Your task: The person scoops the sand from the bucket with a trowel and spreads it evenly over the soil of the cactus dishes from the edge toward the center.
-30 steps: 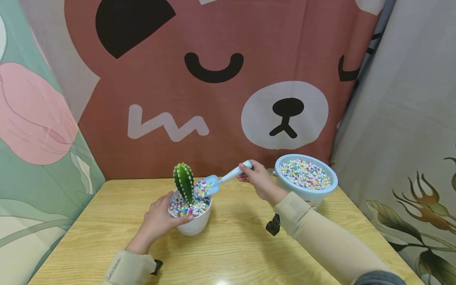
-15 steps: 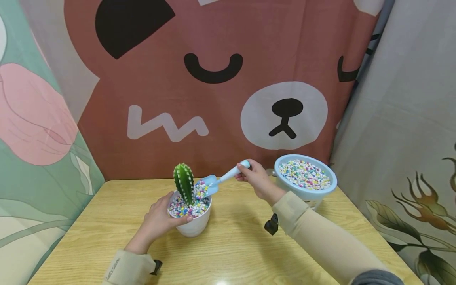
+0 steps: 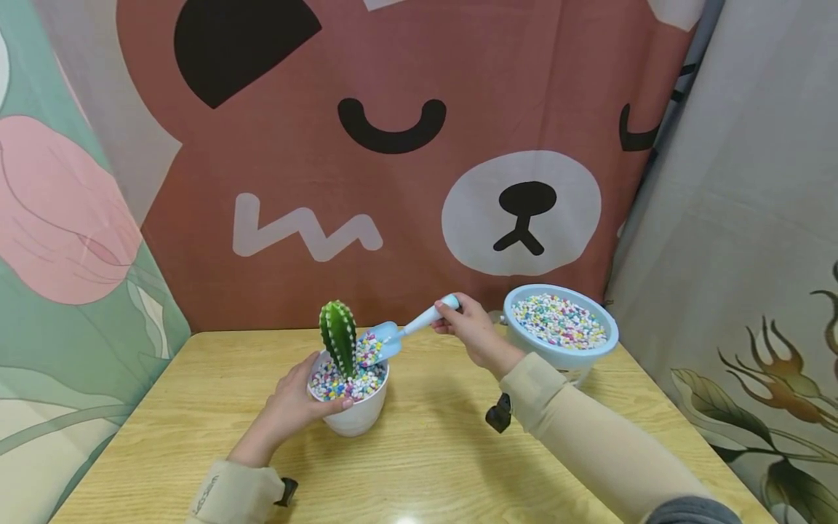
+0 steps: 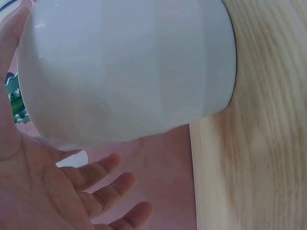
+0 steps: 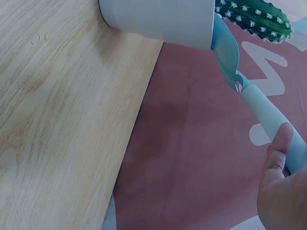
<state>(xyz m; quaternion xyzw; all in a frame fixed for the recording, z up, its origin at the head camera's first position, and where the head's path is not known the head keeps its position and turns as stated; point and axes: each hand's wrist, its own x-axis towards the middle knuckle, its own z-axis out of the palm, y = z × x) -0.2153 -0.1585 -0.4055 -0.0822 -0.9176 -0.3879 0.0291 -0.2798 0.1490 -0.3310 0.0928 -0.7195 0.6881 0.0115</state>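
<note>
A green cactus [image 3: 339, 339] with white spines stands in a white plant pot [image 3: 356, 420] filled with multicoloured pebbles. My left hand [image 3: 291, 399] holds the pot by its rim, thumb on the near side; in the left wrist view the other fingers [image 4: 112, 191] extend past the pot wall. My right hand [image 3: 476, 332] grips the handle end of a light blue toy shovel [image 3: 422, 320]. The scoop, loaded with pebbles [image 3: 369, 349], slants down over the pot's right rim, close beside the cactus. From the right wrist, the shovel blade [image 5: 226, 48] appears right at the rim.
To the right, behind my right forearm, stands a light blue bucket [image 3: 609, 348] heaped with the same pebbles. The wooden table [image 3: 419, 466] ends at a curtain [image 3: 406, 284] printed with a bear. Patterned curtains hang at both sides.
</note>
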